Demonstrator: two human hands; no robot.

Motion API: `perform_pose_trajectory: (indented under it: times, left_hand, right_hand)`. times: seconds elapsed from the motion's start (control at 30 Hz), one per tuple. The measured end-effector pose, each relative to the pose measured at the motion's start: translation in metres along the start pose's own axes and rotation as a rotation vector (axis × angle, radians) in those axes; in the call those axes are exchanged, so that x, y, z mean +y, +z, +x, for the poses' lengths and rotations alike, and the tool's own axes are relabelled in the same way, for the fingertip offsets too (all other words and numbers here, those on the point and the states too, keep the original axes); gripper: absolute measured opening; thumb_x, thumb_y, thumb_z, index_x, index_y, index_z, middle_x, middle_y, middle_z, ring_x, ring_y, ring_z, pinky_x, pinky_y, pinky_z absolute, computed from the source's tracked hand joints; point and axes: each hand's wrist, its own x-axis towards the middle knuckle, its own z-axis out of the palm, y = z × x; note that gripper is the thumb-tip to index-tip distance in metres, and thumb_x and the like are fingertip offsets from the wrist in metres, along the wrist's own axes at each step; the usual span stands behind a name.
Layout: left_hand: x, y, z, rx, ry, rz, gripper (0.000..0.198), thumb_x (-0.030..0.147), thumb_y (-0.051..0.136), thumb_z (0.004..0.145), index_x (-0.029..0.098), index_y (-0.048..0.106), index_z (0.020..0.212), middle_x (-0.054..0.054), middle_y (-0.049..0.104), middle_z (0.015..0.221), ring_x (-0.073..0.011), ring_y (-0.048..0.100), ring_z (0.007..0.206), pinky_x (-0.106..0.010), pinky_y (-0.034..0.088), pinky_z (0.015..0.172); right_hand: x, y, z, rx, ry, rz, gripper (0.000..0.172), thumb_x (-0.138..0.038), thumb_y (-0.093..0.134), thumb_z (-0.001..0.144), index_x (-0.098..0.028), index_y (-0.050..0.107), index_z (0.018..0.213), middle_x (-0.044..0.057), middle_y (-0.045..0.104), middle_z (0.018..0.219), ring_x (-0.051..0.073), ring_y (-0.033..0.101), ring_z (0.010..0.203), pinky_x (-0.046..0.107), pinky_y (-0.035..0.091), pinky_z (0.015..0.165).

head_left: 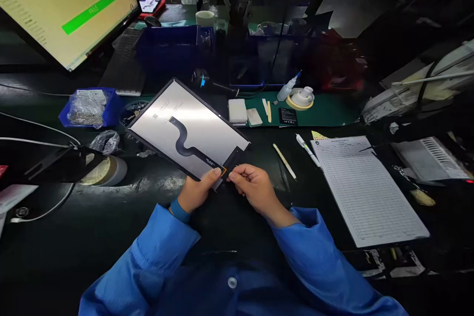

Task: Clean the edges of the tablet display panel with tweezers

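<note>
A tablet display panel (207,128) is held up above the dark bench, its silvery back facing me. A black ribbon cable (180,140) curves across that back from the lower right corner. My left hand (198,190) grips the panel's lower edge, with the thumb lying on top near the cable's orange end. At the lower right corner, my right hand (255,185) is closed in a pinch, thumb against forefinger. Whether it holds the panel's edge or some small piece there is hidden by the fingers.
A printed form (370,192) and a white pen (308,150) lie to the right, near a pale stick tool (284,162). Behind are a glue bottle (288,88), a tape roll (299,99) and blue bins (168,42). At left stand a small blue tray (90,107) and a monitor (70,5).
</note>
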Motion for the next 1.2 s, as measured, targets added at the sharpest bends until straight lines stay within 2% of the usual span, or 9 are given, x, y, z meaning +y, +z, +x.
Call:
perform_pose_trajectory:
  times: [0.23, 0.37, 0.47, 0.73, 0.83, 0.93, 1.03, 1.1, 1.2]
  left_hand:
    - [-0.004, 0.001, 0.001, 0.068, -0.02, -0.055, 0.036, 0.049, 0.079, 0.079, 0.017, 0.073, 0.095, -0.006, 0.075, 0.103, -0.0219, 0.07, 0.096, -0.035, 0.057, 0.092]
    - [-0.008, 0.0, 0.002, 0.122, -0.039, -0.125, 0.036, 0.046, 0.083, 0.076, 0.017, 0.073, 0.095, -0.004, 0.075, 0.099, -0.0188, 0.068, 0.091, -0.032, 0.056, 0.089]
    - [-0.01, 0.0, 0.002, 0.124, -0.041, -0.191, 0.035, 0.041, 0.082, 0.078, 0.017, 0.073, 0.101, -0.003, 0.075, 0.101, -0.0182, 0.068, 0.094, -0.031, 0.054, 0.091]
    - [-0.012, -0.001, 0.002, 0.139, -0.065, -0.232, 0.035, 0.039, 0.083, 0.078, 0.018, 0.07, 0.102, -0.002, 0.074, 0.097, -0.0181, 0.068, 0.09, -0.031, 0.054, 0.088]
    - [-0.012, -0.001, 0.002, 0.124, -0.053, -0.23, 0.032, 0.039, 0.083, 0.079, 0.018, 0.072, 0.1, -0.002, 0.074, 0.096, -0.0167, 0.067, 0.089, -0.03, 0.054, 0.086]
    - [-0.011, -0.001, 0.001, 0.122, -0.072, -0.22, 0.031, 0.04, 0.082, 0.079, 0.016, 0.074, 0.097, -0.003, 0.074, 0.097, -0.0177, 0.067, 0.09, -0.031, 0.054, 0.087]
    - [-0.01, 0.0, 0.001, 0.116, -0.09, -0.223, 0.035, 0.04, 0.081, 0.08, 0.016, 0.074, 0.104, -0.006, 0.074, 0.108, -0.0218, 0.068, 0.101, -0.036, 0.053, 0.096]
    - [-0.008, 0.001, 0.0, 0.1, -0.09, -0.201, 0.038, 0.042, 0.081, 0.079, 0.016, 0.073, 0.105, -0.007, 0.074, 0.111, -0.0231, 0.068, 0.104, -0.037, 0.053, 0.098]
    - [-0.003, 0.002, 0.0, 0.078, -0.074, -0.123, 0.039, 0.047, 0.081, 0.077, 0.017, 0.073, 0.1, -0.007, 0.075, 0.107, -0.0234, 0.068, 0.1, -0.037, 0.055, 0.096]
  right_hand:
    - [0.0, 0.002, -0.008, 0.104, -0.359, -0.356, 0.01, -0.027, 0.068, 0.089, -0.02, 0.073, 0.084, 0.004, 0.074, 0.071, 0.015, 0.063, 0.057, 0.026, 0.049, 0.053]
    - [-0.001, 0.0, -0.009, -0.009, -0.637, -0.496, 0.011, -0.017, 0.065, 0.09, -0.021, 0.075, 0.086, 0.003, 0.074, 0.074, 0.015, 0.066, 0.062, 0.026, 0.051, 0.057]
    - [0.0, -0.001, -0.01, -0.14, -0.707, -0.511, 0.012, -0.017, 0.065, 0.091, -0.022, 0.076, 0.089, 0.003, 0.075, 0.075, 0.014, 0.066, 0.061, 0.025, 0.052, 0.057]
    - [-0.003, -0.002, -0.013, -0.417, -0.581, -0.474, 0.011, -0.021, 0.065, 0.091, -0.024, 0.075, 0.087, 0.003, 0.074, 0.076, 0.017, 0.067, 0.065, 0.028, 0.053, 0.059]
    - [-0.003, -0.004, -0.012, -0.319, -0.507, -0.472, 0.012, -0.025, 0.065, 0.093, -0.023, 0.073, 0.084, 0.004, 0.072, 0.077, 0.017, 0.066, 0.067, 0.029, 0.051, 0.061]
    - [-0.001, -0.004, -0.007, -0.041, -0.402, -0.451, 0.028, -0.032, 0.061, 0.096, -0.022, 0.067, 0.071, 0.002, 0.066, 0.069, 0.016, 0.06, 0.064, 0.029, 0.046, 0.061]
    - [0.003, -0.003, -0.003, 0.203, -0.264, -0.283, 0.023, -0.041, 0.066, 0.092, -0.022, 0.065, 0.08, -0.003, 0.055, 0.061, 0.013, 0.05, 0.054, 0.026, 0.039, 0.052]
    - [0.003, -0.002, -0.001, 0.194, -0.17, -0.151, 0.027, -0.047, 0.07, 0.088, -0.021, 0.065, 0.094, -0.007, 0.049, 0.057, 0.011, 0.044, 0.049, 0.024, 0.035, 0.047]
    - [0.002, 0.001, 0.0, 0.027, -0.049, -0.046, 0.039, -0.056, 0.073, 0.083, -0.02, 0.064, 0.098, -0.008, 0.049, 0.054, 0.011, 0.045, 0.047, 0.023, 0.035, 0.045]
